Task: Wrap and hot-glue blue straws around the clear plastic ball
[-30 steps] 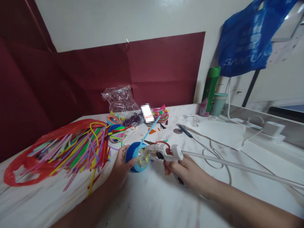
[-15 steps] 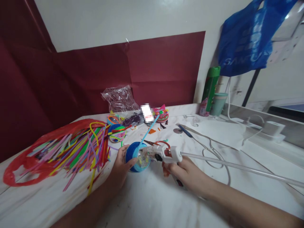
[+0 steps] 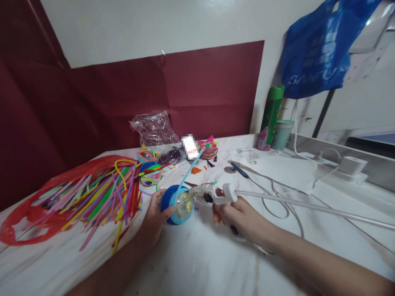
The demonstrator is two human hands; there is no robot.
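Note:
My left hand (image 3: 156, 213) is closed round a clear plastic ball (image 3: 184, 204) wrapped in bands of dark and light blue pipe cleaner. A loose end of the light blue pipe cleaner (image 3: 193, 165) sticks up from the ball, away from me. In my right hand (image 3: 239, 216) is a white hot glue gun (image 3: 212, 193), gripped by its handle. A long translucent glue stick (image 3: 286, 201) runs out of its back to the right. The gun's nozzle points left, at the right edge of the ball; whether it touches cannot be told.
Many coloured pipe cleaners (image 3: 101, 193) lie on a red plastic bag (image 3: 18, 226) at left. Decorated balls (image 3: 151, 174) and a pink-eared one (image 3: 208, 149) stand behind. Partly hidden scissors (image 3: 191, 185), a blue-handled tool (image 3: 239, 169) and a power strip (image 3: 354, 177) lie further off.
The glue gun's nozzle has drawn back to the right, from over the ball to its edge. More of the ball's clear face now shows. The left hand keeps its hold.

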